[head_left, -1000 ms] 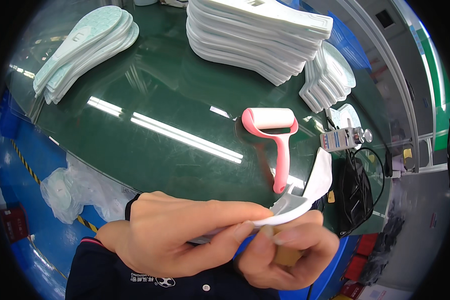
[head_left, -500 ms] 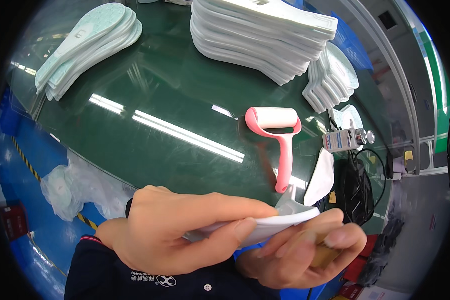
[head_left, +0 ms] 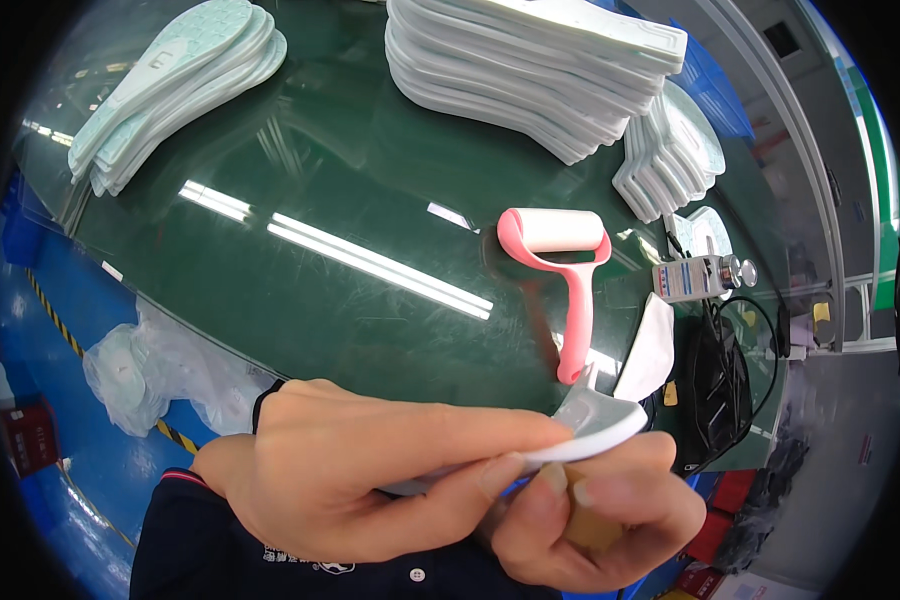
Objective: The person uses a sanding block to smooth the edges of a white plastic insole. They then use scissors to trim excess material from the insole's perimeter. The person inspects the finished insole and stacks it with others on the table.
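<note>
My left hand (head_left: 370, 460) is closed on a curved white plastic part (head_left: 610, 428), pinching it between thumb and fingers. Much of the part is hidden behind that hand; its rounded, raised-rim end points right. My right hand (head_left: 620, 550) is closed around a small tan piece (head_left: 592, 522), perhaps sandpaper, just under the part's edge. Whether the tan piece touches the rim I cannot tell. Beyond my hands lies a sticky lint roller (head_left: 578, 320) with a pink handle and white roll. Beside it rests a white cloth-like piece (head_left: 647, 350).
The dark green table (head_left: 350, 200) bears a tall stack of white shaped panels (head_left: 530, 80), a smaller stack (head_left: 675, 150) at its right and pale green-topped panels (head_left: 170, 90) far left. At right are a metal-capped bottle (head_left: 692, 278) and a black bag (head_left: 715, 390) with a cable.
My right hand has shifted left and its fingers have curled closer round the tan piece. The white part has tilted, showing more of its inner face. The view has moved slightly.
</note>
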The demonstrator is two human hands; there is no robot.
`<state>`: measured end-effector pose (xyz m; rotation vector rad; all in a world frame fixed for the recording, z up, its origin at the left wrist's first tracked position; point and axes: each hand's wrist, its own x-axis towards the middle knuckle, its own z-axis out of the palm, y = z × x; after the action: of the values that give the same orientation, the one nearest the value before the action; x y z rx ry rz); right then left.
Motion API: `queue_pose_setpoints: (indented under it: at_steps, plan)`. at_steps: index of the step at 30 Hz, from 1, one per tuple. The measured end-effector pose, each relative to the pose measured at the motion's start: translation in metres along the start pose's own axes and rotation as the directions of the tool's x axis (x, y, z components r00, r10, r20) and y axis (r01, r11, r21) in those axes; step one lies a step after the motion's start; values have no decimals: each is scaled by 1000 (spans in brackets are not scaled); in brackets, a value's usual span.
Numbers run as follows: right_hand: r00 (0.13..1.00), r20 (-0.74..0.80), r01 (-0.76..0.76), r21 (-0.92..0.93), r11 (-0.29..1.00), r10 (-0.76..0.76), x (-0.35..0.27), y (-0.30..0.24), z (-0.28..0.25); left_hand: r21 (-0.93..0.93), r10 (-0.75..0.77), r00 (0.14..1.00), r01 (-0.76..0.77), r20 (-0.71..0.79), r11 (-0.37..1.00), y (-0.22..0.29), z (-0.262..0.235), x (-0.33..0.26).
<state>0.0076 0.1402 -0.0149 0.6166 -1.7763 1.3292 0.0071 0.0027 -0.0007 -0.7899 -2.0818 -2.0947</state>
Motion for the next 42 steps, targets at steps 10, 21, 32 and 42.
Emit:
queue_pose_setpoints:
  at_steps: [10,21,32,42]
  plan:
    - [982,174,-68,2,998,67,7,-1,-7,64,-22,996,28,-81,998,-5,6,-1]
    - [873,-262,-344,263,901,410,15,-3,-15,-198,-231,969,211,-83,957,1,-5,-3]
    - [946,20,-305,392,868,324,8,1,-33,-240,-162,977,125,-142,963,-3,0,-5]
    - [986,155,35,174,984,-63,9,6,-8,-98,-65,998,66,9,993,-8,-9,-4]
